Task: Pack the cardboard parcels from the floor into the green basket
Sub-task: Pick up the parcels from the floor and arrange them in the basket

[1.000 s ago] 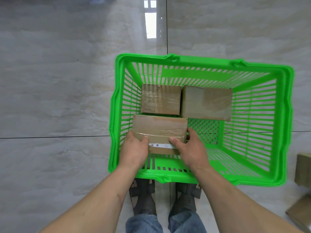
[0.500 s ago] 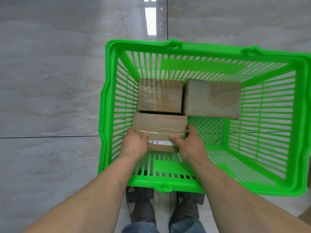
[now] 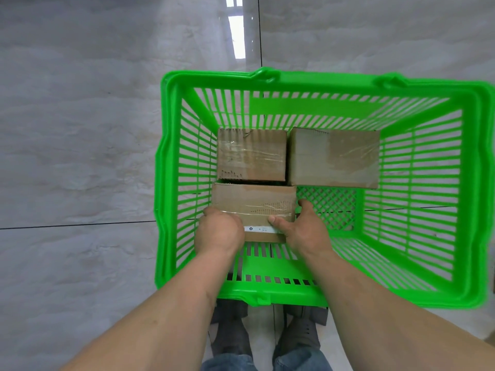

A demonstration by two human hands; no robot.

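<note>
A green slatted basket (image 3: 166, 183) stands on the tiled floor right in front of my feet. Two taped cardboard parcels lie side by side at its far end: a smaller one (image 3: 251, 155) on the left and a larger one (image 3: 333, 158) on the right. A third parcel (image 3: 254, 202) with a white label strip is low in the near left corner, against the smaller one. My left hand (image 3: 219, 232) grips its left near corner. My right hand (image 3: 301, 227) holds its right end, thumb on top.
The basket's right half shows bare mesh bottom (image 3: 328, 207). My shoes (image 3: 230, 330) stand just behind the near rim (image 3: 267, 293). Pale marble floor tiles (image 3: 80, 156) lie to the left and beyond.
Both hands have lowered the labelled parcel deeper into the near left corner. The view has come closer over the basket, and the parcels on the floor at the right have left the frame.
</note>
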